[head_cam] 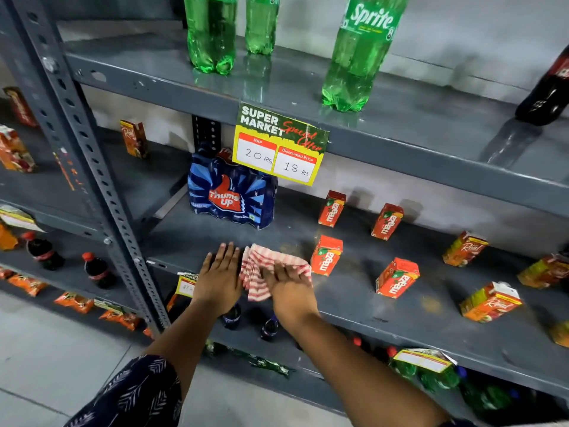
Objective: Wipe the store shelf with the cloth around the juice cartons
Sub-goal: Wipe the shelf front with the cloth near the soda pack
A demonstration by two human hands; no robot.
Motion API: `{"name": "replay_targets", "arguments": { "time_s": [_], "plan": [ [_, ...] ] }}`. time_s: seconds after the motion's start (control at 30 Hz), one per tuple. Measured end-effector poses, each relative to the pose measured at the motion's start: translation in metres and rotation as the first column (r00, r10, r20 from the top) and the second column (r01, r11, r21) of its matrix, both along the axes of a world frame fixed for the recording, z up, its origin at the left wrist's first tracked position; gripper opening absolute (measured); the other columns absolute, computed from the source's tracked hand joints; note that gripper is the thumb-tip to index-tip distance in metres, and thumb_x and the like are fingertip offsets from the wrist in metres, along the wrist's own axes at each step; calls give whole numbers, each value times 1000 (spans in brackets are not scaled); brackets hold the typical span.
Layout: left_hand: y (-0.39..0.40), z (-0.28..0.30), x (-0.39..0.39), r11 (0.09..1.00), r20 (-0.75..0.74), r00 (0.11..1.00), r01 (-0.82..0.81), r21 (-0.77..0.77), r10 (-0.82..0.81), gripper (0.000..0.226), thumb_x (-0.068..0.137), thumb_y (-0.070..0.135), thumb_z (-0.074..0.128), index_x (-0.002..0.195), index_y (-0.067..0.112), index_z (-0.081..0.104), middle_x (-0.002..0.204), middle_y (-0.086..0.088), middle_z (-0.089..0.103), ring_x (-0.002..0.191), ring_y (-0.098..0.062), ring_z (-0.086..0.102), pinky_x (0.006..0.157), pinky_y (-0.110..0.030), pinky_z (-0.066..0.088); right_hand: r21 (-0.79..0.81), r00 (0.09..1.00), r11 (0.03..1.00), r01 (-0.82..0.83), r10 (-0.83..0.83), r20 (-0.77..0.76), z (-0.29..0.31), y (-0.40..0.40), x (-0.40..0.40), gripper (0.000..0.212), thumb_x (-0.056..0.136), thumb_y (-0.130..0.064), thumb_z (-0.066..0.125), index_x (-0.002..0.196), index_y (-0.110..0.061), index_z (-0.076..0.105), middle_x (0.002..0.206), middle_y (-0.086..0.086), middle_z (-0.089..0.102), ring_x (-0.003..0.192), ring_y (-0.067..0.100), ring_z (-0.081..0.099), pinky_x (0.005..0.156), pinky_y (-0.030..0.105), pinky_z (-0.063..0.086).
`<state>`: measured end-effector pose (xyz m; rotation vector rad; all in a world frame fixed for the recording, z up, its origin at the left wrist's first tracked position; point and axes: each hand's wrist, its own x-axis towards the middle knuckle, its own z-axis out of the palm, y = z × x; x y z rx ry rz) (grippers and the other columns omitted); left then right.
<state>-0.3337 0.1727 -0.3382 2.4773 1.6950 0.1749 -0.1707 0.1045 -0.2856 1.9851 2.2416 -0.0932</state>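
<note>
Shelf (354, 306) painted grey metal, dusty; cloth (261, 269) soft woven fabric; juice cartons (326, 255) glossy printed card.

Navy leaf-print sleeve (138, 392), bare forearms

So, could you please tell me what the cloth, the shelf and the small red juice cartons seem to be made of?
The cloth looks like soft woven fabric: it folds limply, red and white striped. The shelf looks like grey painted metal, slightly glossy and scuffed. The juice cartons look like printed coated paperboard, with crisp folded edges.
</note>
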Motion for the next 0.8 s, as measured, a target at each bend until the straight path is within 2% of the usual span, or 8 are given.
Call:
{"name": "replay_targets", "arguments": {
  "time_s": [0.17, 0.27, 0.37, 0.43, 0.53, 0.63, 0.7, 0.8],
  "plan": [
    [0, -7, -4, 1000, 35, 999, 5, 24, -6, 62, 98, 42, 17, 151, 11, 5, 161, -6, 4, 147, -20, -7, 119, -38, -3, 105, 996, 993, -46, 53, -71, -5, -37, 17, 61, 82, -12, 50, 141, -26, 43, 139, 7, 55, 125, 31, 52, 101, 38, 43],
    [-6, -9, -3, 997, 61, 998, 5, 79, -10, 65, 97, 47, 11, 151, 11, 9, 161, -7, 8, 148, -20, -4, 119, -39, -2, 222, 987, 975, -8, 43, -157, 7, -60, 35, 55, 69, -23, 63, 122, -34, 62, 115, -5, 72, 105, 21, 67, 90, 28, 52],
    [-14, -6, 9, 991, 99, 993, 56, 121, -68, 74, 91, 53, 1, 151, 11, 9, 160, -6, 8, 147, -19, -4, 119, -38, -4, 407, 973, 908, 100, -4, -231, 16, -72, 60, 48, 60, -28, 58, 107, -34, 70, 97, -11, 75, 88, 13, 70, 78, 23, 52],
    [-15, -2, 26, 986, 102, 986, 118, 115, -130, 73, 91, 54, 1, 151, 11, 5, 161, -5, 5, 147, -18, -8, 117, -36, -8, 489, 974, 856, 167, -67, -216, 21, -69, 75, 46, 59, -26, 61, 105, -31, 70, 97, -11, 75, 85, 15, 69, 74, 26, 53],
    [-18, -3, 57, 981, 69, 982, 168, 93, -175, 68, 97, 49, 17, 150, 10, 2, 161, -7, 2, 147, -18, -9, 117, -36, -10, 373, 977, 908, 193, -144, -157, 19, -58, 86, 55, 67, -19, 66, 121, -29, 63, 116, -3, 70, 103, 24, 65, 87, 36, 51],
    [-24, -12, 71, 987, 25, 988, 150, 64, -152, 68, 96, 48, 21, 150, 10, 3, 161, -7, 4, 147, -19, -7, 116, -37, -10, 140, 980, 972, 188, -176, -97, 3, -49, 86, 59, 80, -26, 52, 139, -33, 44, 139, -2, 54, 128, 25, 46, 108, 43, 30],
    [-24, -17, 72, 988, 18, 990, 137, 74, -139, 68, 96, 48, 20, 150, 11, 5, 161, -6, 5, 147, -19, -6, 116, -37, -11, 89, 970, 972, 217, -205, -130, -6, -49, 86, 58, 82, -26, 49, 139, -33, 42, 141, -3, 51, 132, 24, 40, 114, 45, 23],
    [-23, -17, 72, 986, 15, 989, 146, 79, -147, 68, 96, 48, 19, 150, 11, 5, 161, -6, 5, 148, -19, -6, 116, -37, -10, 82, 968, 975, 207, -192, -161, -10, -52, 89, 59, 82, -18, 49, 138, -35, 43, 141, -2, 50, 132, 25, 42, 112, 42, 31]
  ]
}}
